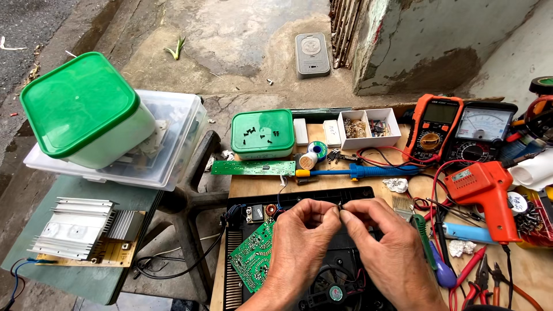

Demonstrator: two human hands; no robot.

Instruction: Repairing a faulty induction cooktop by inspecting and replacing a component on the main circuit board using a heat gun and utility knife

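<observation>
item: small dark part (340,205), pinched between fingertips of both hands, held just above the open black casing (299,197). too small to tell what kind.
l hand (300,242) — thumb and forefinger closed on the part's l end. r hand (385,247) — same pinch on the r end; both equally near, tips almost touching.
long axis: approx l–r across the view, if any; hard to judge.
beneath: green circuit board (253,253) tilted in the casing's l half, round fan (336,291) near the wrists.
nearby: blue desoldering pump (368,171) beyond the casing, orange soldering gun (489,198) to the r.
</observation>
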